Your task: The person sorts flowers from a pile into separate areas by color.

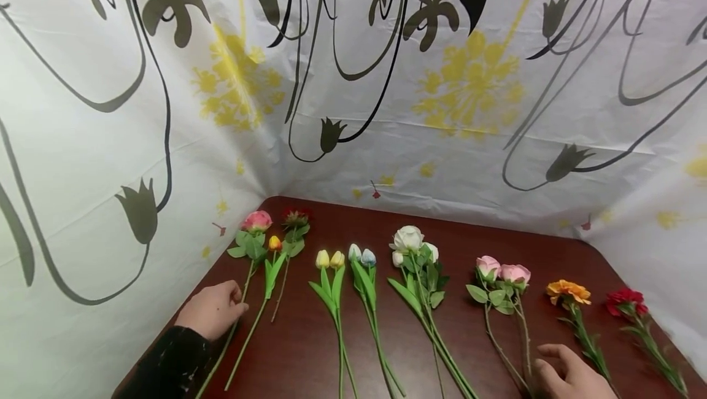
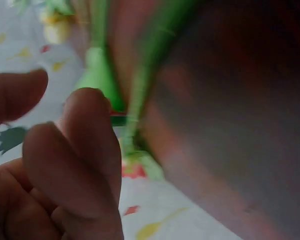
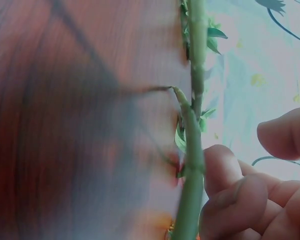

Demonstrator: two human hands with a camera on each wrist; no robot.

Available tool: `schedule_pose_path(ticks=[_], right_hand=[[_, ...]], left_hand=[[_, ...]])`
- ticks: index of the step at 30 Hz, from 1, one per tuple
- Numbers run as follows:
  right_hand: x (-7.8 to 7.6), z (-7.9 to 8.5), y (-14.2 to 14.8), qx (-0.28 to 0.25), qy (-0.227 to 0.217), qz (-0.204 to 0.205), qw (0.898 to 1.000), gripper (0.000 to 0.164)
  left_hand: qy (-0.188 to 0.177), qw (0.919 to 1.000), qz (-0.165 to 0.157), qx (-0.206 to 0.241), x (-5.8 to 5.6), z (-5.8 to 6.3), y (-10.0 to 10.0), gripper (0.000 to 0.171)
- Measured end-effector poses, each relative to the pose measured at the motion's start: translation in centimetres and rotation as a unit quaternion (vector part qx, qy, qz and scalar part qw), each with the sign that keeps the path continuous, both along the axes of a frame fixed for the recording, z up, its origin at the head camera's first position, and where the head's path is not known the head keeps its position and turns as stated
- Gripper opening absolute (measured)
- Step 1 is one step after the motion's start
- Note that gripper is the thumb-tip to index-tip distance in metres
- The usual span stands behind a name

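Observation:
In the head view, my left hand [image 1: 212, 311] rests beside the stem of a pink flower [image 1: 256, 221]. In the left wrist view its fingers [image 2: 75, 155] are loosely bent, with the thumb apart and nothing between them. An orange tulip [image 1: 274, 243] and a dark red flower [image 1: 296, 218] lie just right of it. My right hand [image 1: 574, 375] is at the lower right, by the stems of two pink roses [image 1: 515, 274]. In the right wrist view a green stem [image 3: 194, 170] runs close against its fingertips, while the thumb stays apart; whether they touch, I cannot tell.
Between the hands lie yellow tulips [image 1: 337, 259], white and blue tulips [image 1: 368, 257] and white flowers [image 1: 409, 239]. An orange carnation [image 1: 569, 291] and a red carnation [image 1: 626, 302] lie at the right. Behind the brown table [image 1: 342, 221] hangs a patterned white sheet [image 1: 375, 98].

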State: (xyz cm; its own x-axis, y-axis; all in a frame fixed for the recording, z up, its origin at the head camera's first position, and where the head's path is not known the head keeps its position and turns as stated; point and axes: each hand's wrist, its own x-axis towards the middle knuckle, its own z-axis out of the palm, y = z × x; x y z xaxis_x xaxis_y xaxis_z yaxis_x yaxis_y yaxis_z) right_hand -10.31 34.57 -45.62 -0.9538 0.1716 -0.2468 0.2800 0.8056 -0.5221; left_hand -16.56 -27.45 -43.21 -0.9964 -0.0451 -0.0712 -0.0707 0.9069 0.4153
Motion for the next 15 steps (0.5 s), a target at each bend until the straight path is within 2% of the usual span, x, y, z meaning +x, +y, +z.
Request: schedule_pose_path(ticks=[3,5,11,15], right_hand=[[0.0,0.2,-0.1,0.003,0.009,0.005,1.000,0.053],[0.1,0.5,-0.1,0.002,0.010,0.011,1.000,0.052],[0.2,0.9,-0.4,-0.014,-0.004,0.020,1.000,0.054],[0.4,0.7,-0.4,-0.022,-0.005,0.026,0.999,0.055]], left_hand=[[-0.025,0.9994,-0.005,-0.023,-0.5,-0.8,-0.7,0.029],[-0.028,0.9991,-0.011,-0.029,-0.6,-1.3,-0.9,0.030],[0.013,0.9986,-0.029,-0.042,-0.7,-1.9,-1.3,0.027],[0.003,0.9982,-0.031,-0.051,-1.0,-2.2,-1.6,0.028]])
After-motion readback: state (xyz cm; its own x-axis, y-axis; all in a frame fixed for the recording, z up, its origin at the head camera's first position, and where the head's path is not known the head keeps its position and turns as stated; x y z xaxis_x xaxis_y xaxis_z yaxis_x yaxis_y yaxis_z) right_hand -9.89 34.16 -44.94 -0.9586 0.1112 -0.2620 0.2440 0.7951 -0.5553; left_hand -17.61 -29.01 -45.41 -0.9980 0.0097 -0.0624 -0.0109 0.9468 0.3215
